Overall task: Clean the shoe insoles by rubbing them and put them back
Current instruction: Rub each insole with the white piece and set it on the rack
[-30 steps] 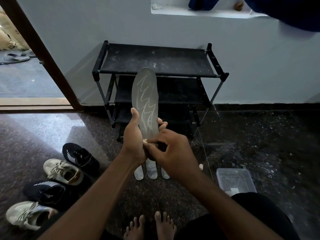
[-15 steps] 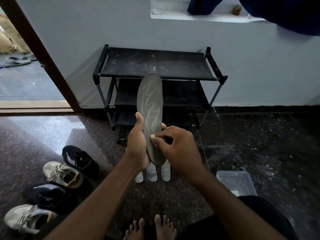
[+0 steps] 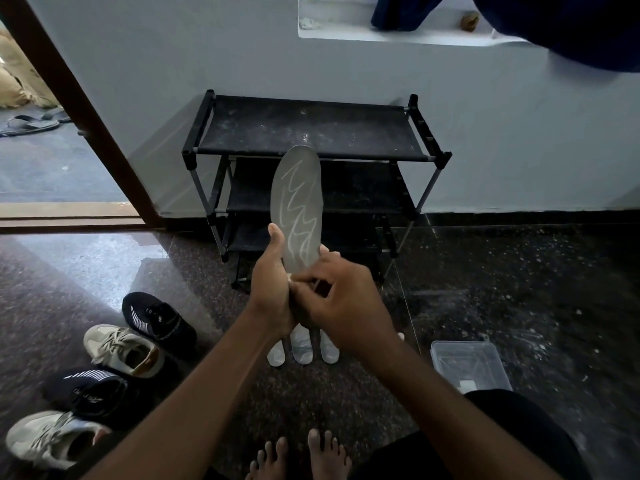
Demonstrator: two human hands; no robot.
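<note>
The right hand [image 3: 341, 299] bends its fingers and pinches the low end of the insole [image 3: 298, 202]. The left hand [image 3: 272, 289] wraps round that same end and holds it up before the shoe rack [image 3: 311, 129]. It looks light and bendy, so hold it low.

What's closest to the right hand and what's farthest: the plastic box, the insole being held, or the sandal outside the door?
1. Insole: the right hand is on its lower end.
2. Box: lower down, off to the right.
3. Sandal: far off at the upper left.
</note>
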